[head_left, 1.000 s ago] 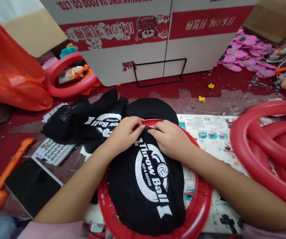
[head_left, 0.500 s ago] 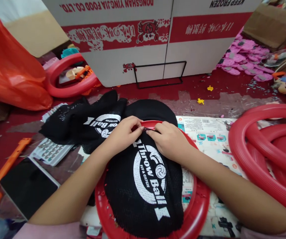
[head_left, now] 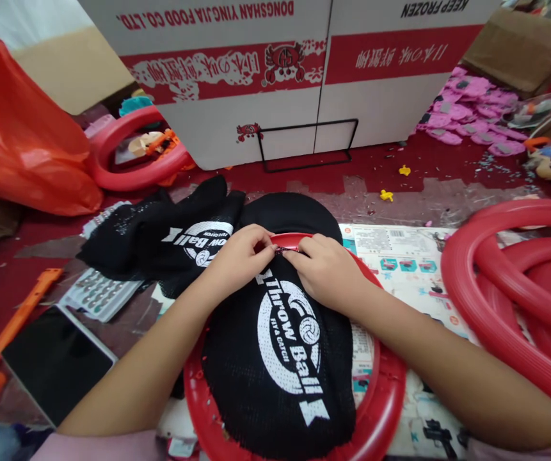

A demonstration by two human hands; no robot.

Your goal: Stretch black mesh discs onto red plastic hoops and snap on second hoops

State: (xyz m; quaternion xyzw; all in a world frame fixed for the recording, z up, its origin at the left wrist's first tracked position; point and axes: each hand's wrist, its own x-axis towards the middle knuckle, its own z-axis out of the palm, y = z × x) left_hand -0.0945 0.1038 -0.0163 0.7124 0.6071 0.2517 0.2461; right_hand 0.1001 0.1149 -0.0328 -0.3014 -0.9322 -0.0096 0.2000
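Observation:
A black mesh fabric piece point(head_left: 237, 384) printed "Throw Ball" in white lies over a red plastic ring point(head_left: 390, 397). At the ring's far rim, my left hand point(head_left: 245, 261) pinches the fabric's edge between thumb and fingers. Close beside it, my right hand point(head_left: 320, 272) grips the same edge, fingers closed. A short strip of the edge shows between the two hands against the red rim. The near part of the fabric hangs loose over the ring, and the ring's right inner side shows bare.
More black printed fabric point(head_left: 160, 230) lies to the left, partly over a tray of small metal parts point(head_left: 100, 294). Red rings point(head_left: 462, 256) are stacked at right. A white and red carton point(head_left: 275, 109) stands behind. A dark tablet-like panel point(head_left: 57, 365) lies at left.
Both hands keep their hold at the far rim. The view has shifted very slightly; nothing else has visibly moved.

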